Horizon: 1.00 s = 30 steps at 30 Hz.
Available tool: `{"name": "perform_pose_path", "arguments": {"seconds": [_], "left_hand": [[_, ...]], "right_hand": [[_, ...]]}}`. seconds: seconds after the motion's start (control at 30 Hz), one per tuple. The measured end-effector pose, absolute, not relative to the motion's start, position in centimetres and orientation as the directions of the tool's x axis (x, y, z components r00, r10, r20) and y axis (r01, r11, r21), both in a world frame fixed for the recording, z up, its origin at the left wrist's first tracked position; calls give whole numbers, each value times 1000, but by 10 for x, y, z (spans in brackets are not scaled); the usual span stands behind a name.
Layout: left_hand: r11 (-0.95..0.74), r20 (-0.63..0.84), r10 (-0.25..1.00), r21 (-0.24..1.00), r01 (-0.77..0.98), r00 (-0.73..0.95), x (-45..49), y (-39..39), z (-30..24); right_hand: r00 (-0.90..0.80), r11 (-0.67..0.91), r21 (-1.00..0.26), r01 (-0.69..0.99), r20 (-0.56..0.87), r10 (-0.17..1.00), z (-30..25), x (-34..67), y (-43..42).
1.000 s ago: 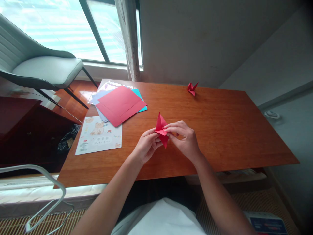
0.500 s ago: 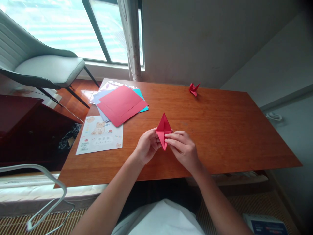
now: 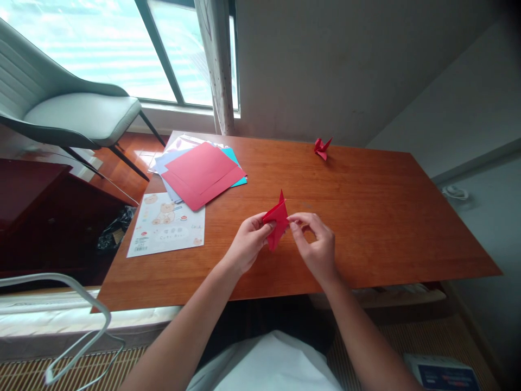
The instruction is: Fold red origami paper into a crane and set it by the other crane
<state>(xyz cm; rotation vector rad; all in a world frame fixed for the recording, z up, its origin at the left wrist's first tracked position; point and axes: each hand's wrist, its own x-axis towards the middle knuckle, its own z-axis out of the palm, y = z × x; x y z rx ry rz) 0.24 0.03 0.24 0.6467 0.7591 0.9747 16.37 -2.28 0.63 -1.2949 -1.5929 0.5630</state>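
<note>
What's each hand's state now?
Left hand: closed, holding the folded red paper.
Right hand: fingertips at the paper's right edge; whether they grip it can't be told.

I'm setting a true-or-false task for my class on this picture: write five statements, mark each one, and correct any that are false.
1. The left hand holds the folded red paper. True.
2. The right hand lies flat on the table. False: its fingers are at the folded paper's edge.
3. A small red folded figure sits near the table's far edge. True.
4. A blue sheet tops the paper pile. False: a large red sheet does.
5. The bear-printed sheet lies left of both hands. True.
</note>
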Motion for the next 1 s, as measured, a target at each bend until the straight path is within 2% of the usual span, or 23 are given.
{"name": "perform_pose_path", "arguments": {"seconds": [0.07,0.17,0.27,0.47,0.6,0.7,0.87,0.93,1.0], "left_hand": [[408,-260,896,800,-439,359,3,0,2],[390,-231,887,839,-379,400,2,-1,1],[394,-232,878,847,-356,420,2,-1,1],[385,-249,883,869,-310,398,1,-2,4],[432,-243,863,810,-397,443,1,-3,4],[445,-250,861,792,-418,442,0,-3,2],[406,-268,874,862,-305,405,2,-2,2],[405,-272,876,863,-300,398,2,-2,2],[412,-278,876,857,-310,395,2,-1,1]], "right_hand": [[96,210,-899,385,266,959,7,163,-13],[7,134,-952,275,141,990,6,161,2],[-32,81,-981,177,77,997,4,158,10],[80,9,-994,-109,0,997,-1,151,12],[77,-105,-965,-239,-126,989,-3,152,11],[50,-150,-957,-249,-167,985,-4,152,11],[45,-133,-979,-154,-141,989,-8,150,14],[134,-66,-996,-63,-74,988,-10,151,14],[255,62,-995,79,80,964,-8,154,10]]}}
